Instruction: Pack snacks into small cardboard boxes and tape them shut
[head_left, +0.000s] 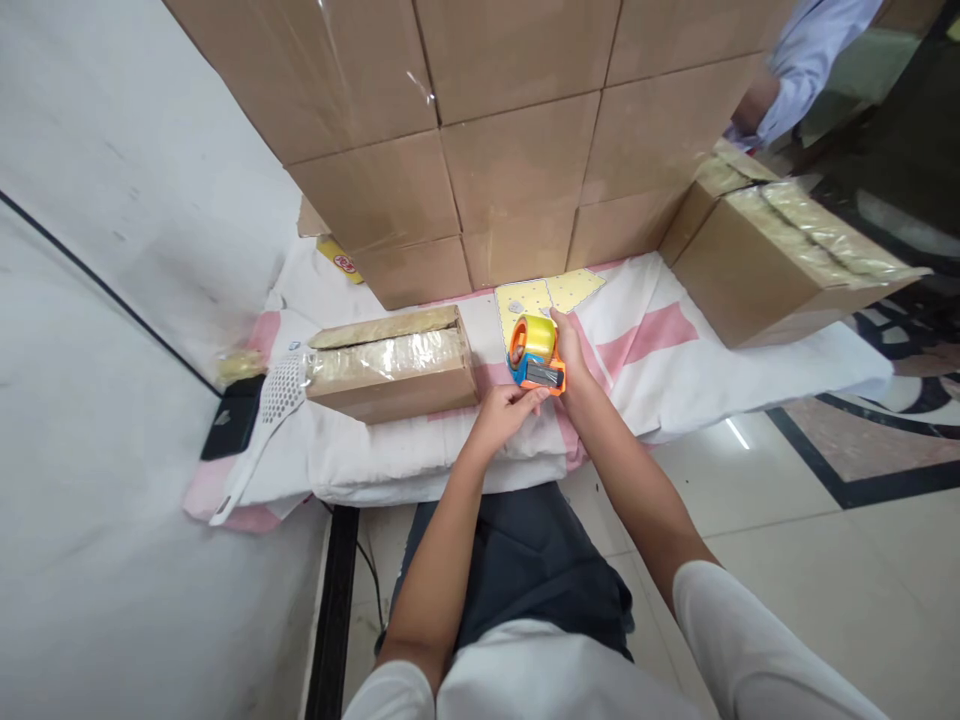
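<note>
A: Items at left?
B: White perforated scoop, then open carton on the white-and-pink cloth.
A: Left hand?
B: Fingertips pinch at the tape dispenser blade end.
A: Right hand?
B: Closed around the dispenser, held just above the cloth. Second open carton far right.

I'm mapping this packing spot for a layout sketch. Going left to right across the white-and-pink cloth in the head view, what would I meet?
White perforated scoop → open box of wrapped packs → left hand → tape dispenser held by the right hand → larger open box.
</note>
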